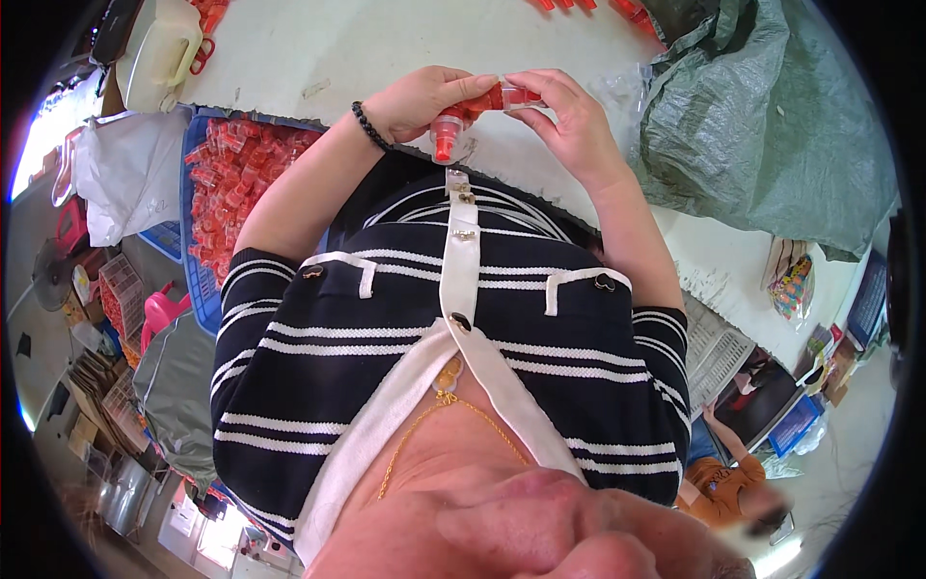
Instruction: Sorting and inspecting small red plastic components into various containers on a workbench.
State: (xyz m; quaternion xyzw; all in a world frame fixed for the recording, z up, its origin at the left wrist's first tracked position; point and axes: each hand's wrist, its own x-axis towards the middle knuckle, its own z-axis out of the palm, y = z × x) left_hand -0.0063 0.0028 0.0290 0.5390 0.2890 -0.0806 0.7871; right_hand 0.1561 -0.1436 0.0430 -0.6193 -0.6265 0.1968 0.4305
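Observation:
Both my hands meet above the near edge of the white worktable (pixel 318 58), over small red-and-clear plastic pieces. My left hand (pixel 420 101), with a dark bead bracelet at the wrist, is closed around a red-and-clear plastic piece (pixel 446 137); its clear sleeve and red tip point down toward my body. Thumb and fingers of my right hand (pixel 581 125) pinch the clear end of another red-and-clear plastic piece (pixel 517 96) lying sideways. Its red part reaches the left fingers. Whether the two pieces are joined, I cannot tell, as the fingers cover part of them.
A blue crate (pixel 200 289) full of similar red-and-clear pieces stands left of my left arm. A white jug (pixel 154 53) and red-handled scissors (pixel 203 56) are at the far left. Grey-green sheeting (pixel 772 125) covers the table's right side. A person in orange (pixel 723 487) is at lower right.

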